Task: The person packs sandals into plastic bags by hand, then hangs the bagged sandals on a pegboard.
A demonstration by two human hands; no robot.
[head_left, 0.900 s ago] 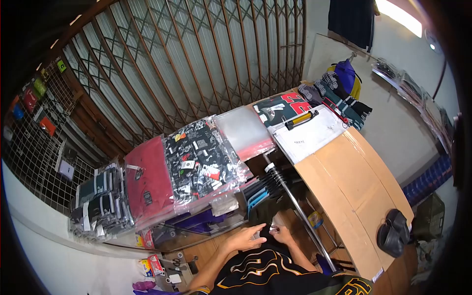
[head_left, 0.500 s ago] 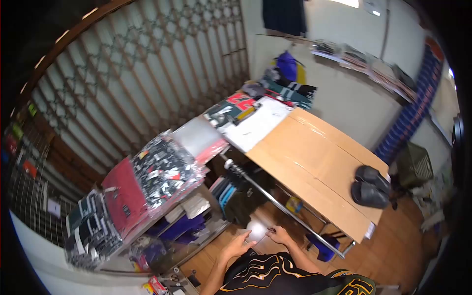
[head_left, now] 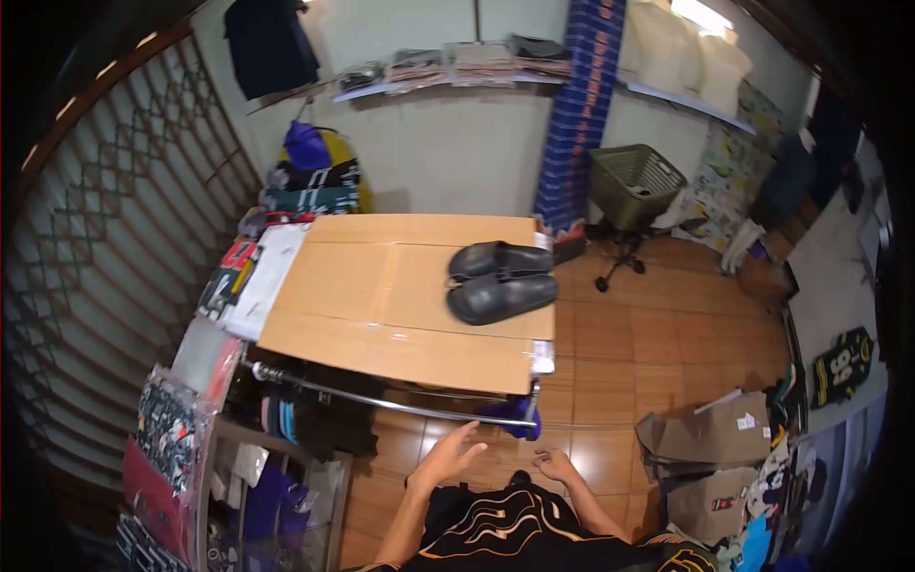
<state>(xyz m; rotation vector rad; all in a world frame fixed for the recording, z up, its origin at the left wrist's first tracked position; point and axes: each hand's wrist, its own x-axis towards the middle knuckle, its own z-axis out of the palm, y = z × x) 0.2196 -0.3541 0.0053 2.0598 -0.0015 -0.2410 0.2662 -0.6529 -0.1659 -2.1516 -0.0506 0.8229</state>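
My left hand (head_left: 448, 456) is held out above the tiled floor, thumb and fingers apart, with nothing in it. Its fingertips are nearest to the metal rail (head_left: 400, 405) along the front of the table. My right hand (head_left: 555, 466) hovers a little to the right, fingers loosely bent and slightly apart, and I see nothing in it. Beyond both hands, a flat cardboard sheet (head_left: 353, 286) covers the table. A pair of black slide sandals (head_left: 503, 297) lies on the sheet's right part. Neither hand touches the cardboard or the sandals.
Packaged clothes (head_left: 172, 424) are stacked on the left above a glass cabinet (head_left: 329, 505). A green basket (head_left: 637, 176) sits on a wheeled base at the back. Open cardboard boxes (head_left: 701, 429) stand at right. A folding metal gate (head_left: 105, 257) lines the left side.
My view has swung to the right, so the table and sandals appear further left and the boxes come into sight. My hands stay low in front of me, now slightly further apart.
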